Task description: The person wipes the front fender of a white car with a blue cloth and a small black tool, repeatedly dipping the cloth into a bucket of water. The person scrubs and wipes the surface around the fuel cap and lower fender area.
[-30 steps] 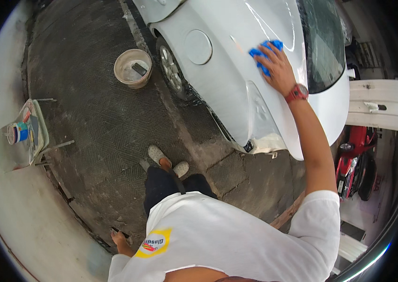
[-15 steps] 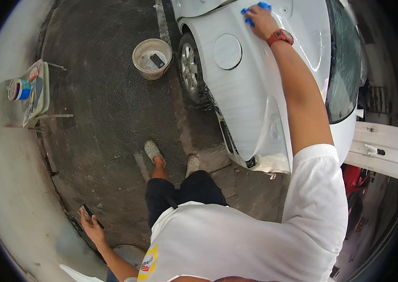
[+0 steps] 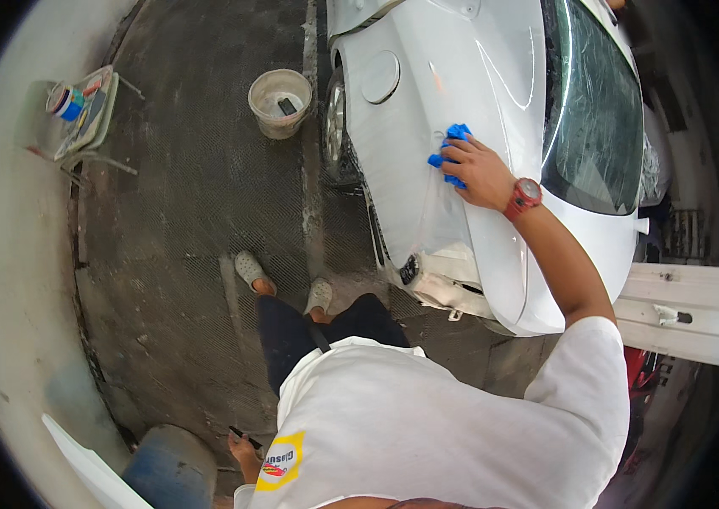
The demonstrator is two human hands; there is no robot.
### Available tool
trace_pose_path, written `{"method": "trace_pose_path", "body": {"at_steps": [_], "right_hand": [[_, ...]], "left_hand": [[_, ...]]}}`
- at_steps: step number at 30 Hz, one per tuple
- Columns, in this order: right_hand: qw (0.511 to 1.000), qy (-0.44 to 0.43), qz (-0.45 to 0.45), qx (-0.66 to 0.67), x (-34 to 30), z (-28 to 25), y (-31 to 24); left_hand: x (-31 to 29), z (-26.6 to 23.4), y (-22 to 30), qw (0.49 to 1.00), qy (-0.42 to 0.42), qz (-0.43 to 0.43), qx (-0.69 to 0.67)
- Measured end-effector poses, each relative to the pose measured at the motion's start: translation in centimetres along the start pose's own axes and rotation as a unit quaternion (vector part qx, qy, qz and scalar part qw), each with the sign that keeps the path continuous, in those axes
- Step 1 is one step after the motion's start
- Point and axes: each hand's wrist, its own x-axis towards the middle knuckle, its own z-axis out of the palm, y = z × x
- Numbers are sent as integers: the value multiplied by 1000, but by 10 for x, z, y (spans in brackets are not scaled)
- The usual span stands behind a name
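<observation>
My right hand (image 3: 480, 171) presses a crumpled blue cloth (image 3: 454, 155) against the white rear side panel of a car (image 3: 414, 127), between the round fuel flap (image 3: 381, 77) and the rear window. The fingers are bent over the cloth, and a red watch sits on that wrist. Low in the view, beside my body, my left hand (image 3: 243, 450) is closed round a flat, dark-edged object (image 3: 246, 439). Most of that object is covered, so its kind cannot be told.
A pale bucket (image 3: 280, 102) with a dark block inside stands by the rear wheel (image 3: 335, 127). Along the left wall is a small stand (image 3: 98, 119) with cans and tools. A blue drum (image 3: 174, 467) is at lower left; a white panel (image 3: 677, 312) juts in at right.
My right hand has drawn the blue cloth along the panel toward me. My left hand, still holding the flat object, has come in closer to my body. The view has shifted.
</observation>
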Motion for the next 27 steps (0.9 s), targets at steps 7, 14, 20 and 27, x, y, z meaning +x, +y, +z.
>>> {"method": "trace_pose_path", "body": {"at_steps": [7, 14, 20, 27], "right_hand": [[960, 164, 226, 32, -65, -30, 41], [956, 212, 200, 29, -88, -13, 12], [941, 269, 202, 15, -94, 2, -9], [929, 314, 195, -32, -93, 20, -3]], "left_hand": [[-72, 70, -70, 988, -51, -54, -137], [-95, 73, -48, 986, 88, -1, -144], [-124, 40, -42, 980, 139, 88, -114], [-154, 110, -5, 935, 80, 219, -269]]}}
